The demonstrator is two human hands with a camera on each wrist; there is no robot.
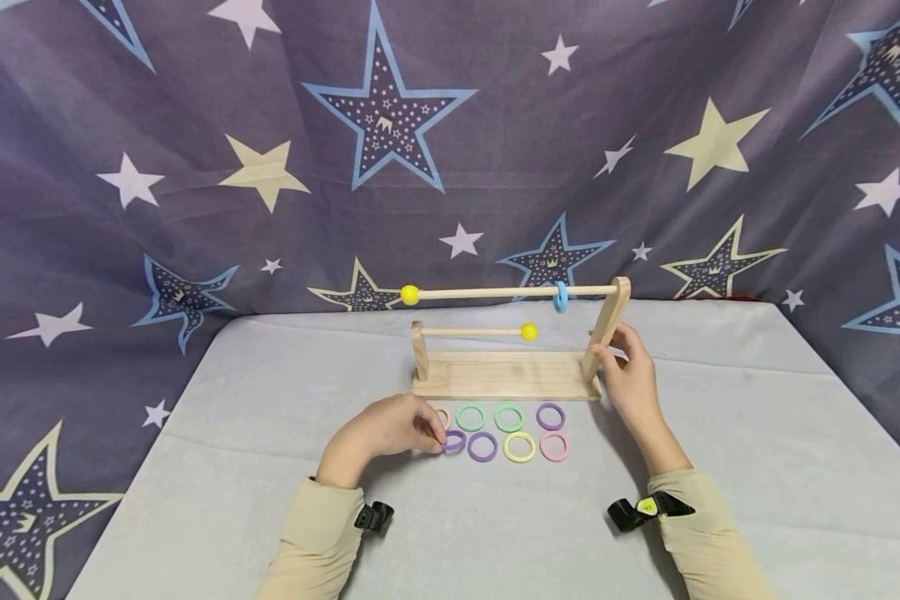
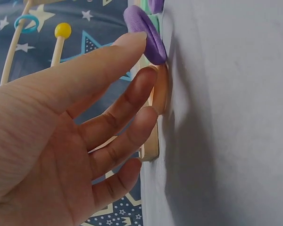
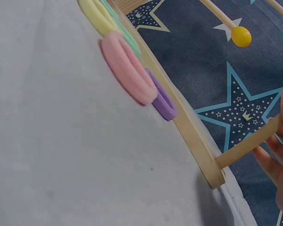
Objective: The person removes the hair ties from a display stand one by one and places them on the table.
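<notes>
My left hand [image 1: 390, 429] pinches a purple hair tie [image 2: 146, 35] between thumb and index finger. That tie is tipped up on its edge, at the left end of the front row. With my right hand [image 1: 632, 375] I grip the tall right upright [image 1: 606, 329] of a wooden stand [image 1: 506, 385], thumb on the near side. On the stand's long upper rod [image 1: 487, 292] hangs a blue hair tie [image 1: 561, 297]. A shorter rod [image 1: 472, 332], yellow ball at its tip, reaches out from the low left post.
Two rows of hair ties lie on the table before the stand: an orange one [image 1: 442, 417] partly behind my left fingers, green ones [image 1: 471, 417], purple ones [image 1: 482, 447], a yellow one [image 1: 520, 447] and a pink one [image 1: 555, 445]. A star-patterned cloth [image 1: 450, 208] hangs behind.
</notes>
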